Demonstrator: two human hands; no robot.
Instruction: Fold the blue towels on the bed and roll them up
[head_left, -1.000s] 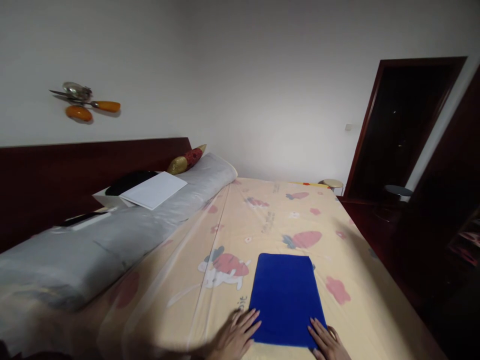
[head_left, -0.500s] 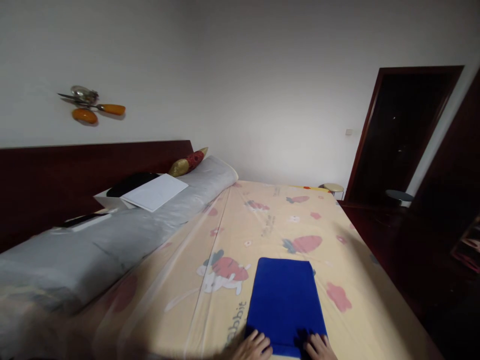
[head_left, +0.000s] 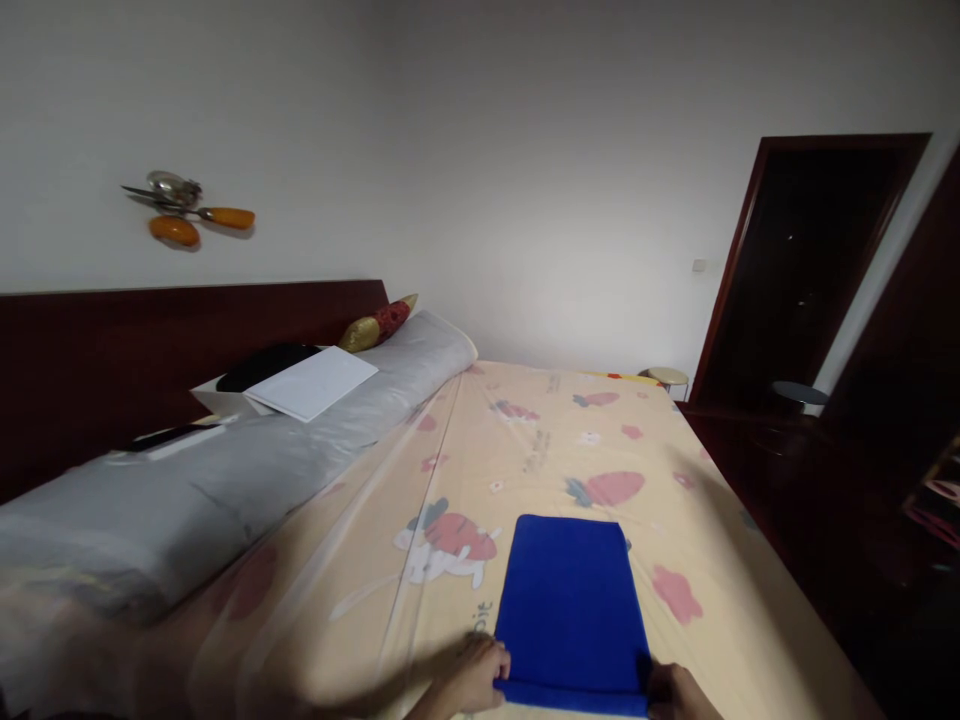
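Observation:
A folded blue cloth [head_left: 571,600] lies flat on the yellow bed sheet [head_left: 525,450] printed with strawberries and rabbits. My left hand [head_left: 469,677] pinches the cloth's near left corner, fingers curled over the edge. At the near right corner my right hand [head_left: 675,692] grips the cloth too, its fingers closed and partly cut off by the picture's bottom edge. The near edge of the cloth looks slightly lifted and doubled between my hands.
A long grey bolster [head_left: 247,460] runs along the dark wooden headboard [head_left: 112,360], with a white sheet of paper [head_left: 315,382] and a dark item on it. A dark doorway [head_left: 810,260] and dark furniture stand to the right. A small stool [head_left: 666,376] is beyond the bed.
My hands went from lying flat beside and on the cloth's near edge to gripping its two near corners. The view has shifted slightly.

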